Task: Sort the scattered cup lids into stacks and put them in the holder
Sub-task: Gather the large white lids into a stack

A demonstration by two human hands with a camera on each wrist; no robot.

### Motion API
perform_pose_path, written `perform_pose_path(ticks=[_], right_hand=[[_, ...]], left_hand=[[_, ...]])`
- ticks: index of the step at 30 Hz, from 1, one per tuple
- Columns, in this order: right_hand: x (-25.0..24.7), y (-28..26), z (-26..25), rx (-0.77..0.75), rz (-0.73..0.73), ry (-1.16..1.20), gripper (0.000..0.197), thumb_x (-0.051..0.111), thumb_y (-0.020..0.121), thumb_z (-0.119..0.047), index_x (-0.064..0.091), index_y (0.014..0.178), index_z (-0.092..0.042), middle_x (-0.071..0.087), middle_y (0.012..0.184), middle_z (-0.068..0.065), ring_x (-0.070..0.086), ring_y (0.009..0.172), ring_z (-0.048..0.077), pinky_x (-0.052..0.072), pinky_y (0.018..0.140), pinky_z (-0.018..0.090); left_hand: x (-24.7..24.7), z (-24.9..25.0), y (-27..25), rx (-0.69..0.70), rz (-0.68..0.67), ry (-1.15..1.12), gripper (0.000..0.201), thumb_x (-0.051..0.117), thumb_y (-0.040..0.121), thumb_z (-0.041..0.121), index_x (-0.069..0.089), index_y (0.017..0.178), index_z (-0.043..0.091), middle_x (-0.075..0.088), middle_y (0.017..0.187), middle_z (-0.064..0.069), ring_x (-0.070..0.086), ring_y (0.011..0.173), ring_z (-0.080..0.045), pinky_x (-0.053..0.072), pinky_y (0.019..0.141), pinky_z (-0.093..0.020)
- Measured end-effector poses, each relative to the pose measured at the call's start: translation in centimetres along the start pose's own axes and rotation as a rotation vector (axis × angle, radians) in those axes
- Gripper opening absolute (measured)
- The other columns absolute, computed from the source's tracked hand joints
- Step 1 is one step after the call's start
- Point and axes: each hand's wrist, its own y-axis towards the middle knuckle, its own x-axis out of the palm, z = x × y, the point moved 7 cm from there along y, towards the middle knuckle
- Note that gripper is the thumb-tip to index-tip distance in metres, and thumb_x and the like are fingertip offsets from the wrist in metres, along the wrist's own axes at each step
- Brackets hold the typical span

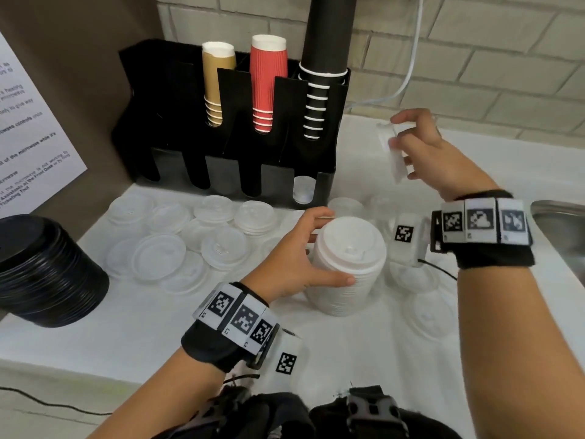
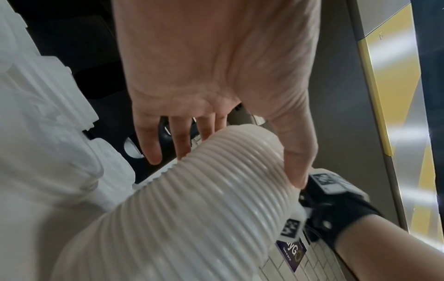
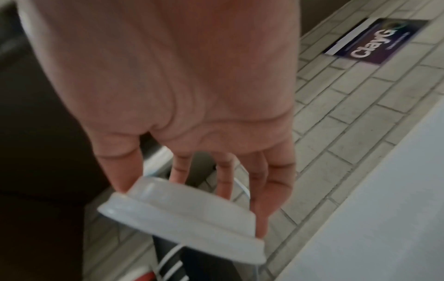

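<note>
A tall stack of white lids (image 1: 348, 264) (image 2: 192, 209) stands on the white counter, and my left hand (image 1: 297, 258) (image 2: 216, 95) grips its side with fingers behind and thumb in front. My right hand (image 1: 421, 147) (image 3: 180, 114) is raised above the counter to the right of the black holder (image 1: 228, 122), pinching a single clear lid (image 1: 392, 153) (image 3: 180, 218) by its edges, tilted on edge. Several clear lids (image 1: 177, 239) lie scattered before the holder. One holder slot shows a clear lid (image 1: 303, 190) at its bottom.
Tan cups (image 1: 217, 80), red cups (image 1: 267, 80) and black cups (image 1: 323, 74) stand in the holder's upper slots. A stack of black lids (image 1: 44, 274) sits at the left. A metal sink (image 1: 566, 236) lies at the right edge. A brick wall runs behind.
</note>
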Motion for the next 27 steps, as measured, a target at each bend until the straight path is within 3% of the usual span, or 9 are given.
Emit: perform_pose_path(ticks=[3, 6, 8, 11, 14, 20, 24, 27], right_hand=[[0.6, -5.1, -1.1, -0.080, 0.022, 0.119, 0.020, 0.048, 0.079, -0.041, 0.052, 0.099, -0.042, 0.056, 0.093, -0.020, 0.053, 0.075, -0.007, 0.042, 0.071, 0.018], [2.3, -8.9, -0.8, -0.107, 0.026, 0.202, 0.013, 0.060, 0.087, -0.030, 0.062, 0.100, -0.029, 0.060, 0.102, -0.013, 0.054, 0.075, -0.004, 0.040, 0.065, 0.007], [3.1, -10.4, -0.2, -0.104, 0.061, 0.185, 0.011, 0.066, 0.087, -0.024, 0.065, 0.097, -0.029, 0.061, 0.110, -0.008, 0.059, 0.084, 0.001, 0.043, 0.068, 0.010], [3.7, -11.6, 0.2, -0.119, 0.117, 0.090, 0.017, 0.072, 0.080, -0.026, 0.068, 0.096, -0.032, 0.060, 0.111, -0.011, 0.057, 0.099, 0.002, 0.045, 0.071, 0.012], [4.4, -12.4, 0.4, -0.114, 0.107, 0.030, 0.021, 0.076, 0.077, -0.027, 0.070, 0.097, -0.033, 0.059, 0.112, -0.014, 0.054, 0.105, -0.001, 0.043, 0.074, 0.012], [5.4, -13.2, -0.1, -0.153, 0.106, -0.022, 0.026, 0.077, 0.077, -0.024, 0.071, 0.101, -0.032, 0.055, 0.116, -0.014, 0.051, 0.108, -0.006, 0.035, 0.080, 0.001], [5.7, -13.2, -0.6, -0.188, 0.100, -0.055, 0.028, 0.077, 0.077, -0.023, 0.068, 0.099, -0.038, 0.053, 0.117, -0.011, 0.049, 0.108, -0.007, 0.035, 0.082, 0.003], [6.1, -13.2, -0.8, -0.198, 0.085, -0.100, 0.027, 0.077, 0.077, -0.025, 0.068, 0.099, -0.039, 0.053, 0.119, -0.010, 0.049, 0.113, -0.002, 0.039, 0.091, 0.011]], left_hand=[[0.3, -0.3, -0.3, 0.007, 0.032, -0.031, 0.084, 0.089, 0.066, 0.020, 0.040, 0.134, 0.032, 0.050, 0.133, 0.017, 0.047, 0.123, -0.002, 0.042, 0.093, -0.011], [0.6, -0.5, -0.5, 0.015, 0.061, -0.042, 0.083, 0.089, 0.067, 0.021, 0.042, 0.134, 0.034, 0.051, 0.133, 0.016, 0.048, 0.123, -0.003, 0.041, 0.090, -0.007], [0.5, -0.4, -0.5, 0.022, 0.088, -0.035, 0.086, 0.089, 0.068, 0.022, 0.041, 0.138, 0.032, 0.050, 0.137, 0.013, 0.047, 0.125, -0.005, 0.041, 0.097, -0.014], [0.4, 0.0, -0.6, 0.051, 0.091, -0.025, 0.085, 0.088, 0.068, 0.023, 0.041, 0.138, 0.032, 0.052, 0.135, 0.014, 0.049, 0.123, -0.001, 0.041, 0.100, -0.019], [0.4, -0.1, -0.6, 0.050, 0.076, -0.024, 0.090, 0.089, 0.066, 0.025, 0.039, 0.141, 0.032, 0.050, 0.136, 0.017, 0.049, 0.122, 0.000, 0.041, 0.099, -0.016], [0.4, -0.5, -0.4, 0.029, 0.053, -0.032, 0.108, 0.091, 0.062, 0.030, 0.022, 0.146, 0.038, 0.046, 0.138, 0.017, 0.047, 0.123, 0.001, 0.037, 0.090, -0.002], [0.6, -0.4, -0.3, 0.027, 0.056, -0.025, 0.111, 0.091, 0.063, 0.030, 0.020, 0.147, 0.036, 0.046, 0.138, 0.015, 0.048, 0.123, 0.000, 0.037, 0.087, 0.000], [0.7, -0.3, -0.2, 0.032, 0.060, -0.019, 0.110, 0.091, 0.063, 0.028, 0.020, 0.147, 0.034, 0.047, 0.136, 0.013, 0.049, 0.120, 0.001, 0.037, 0.085, 0.000]])
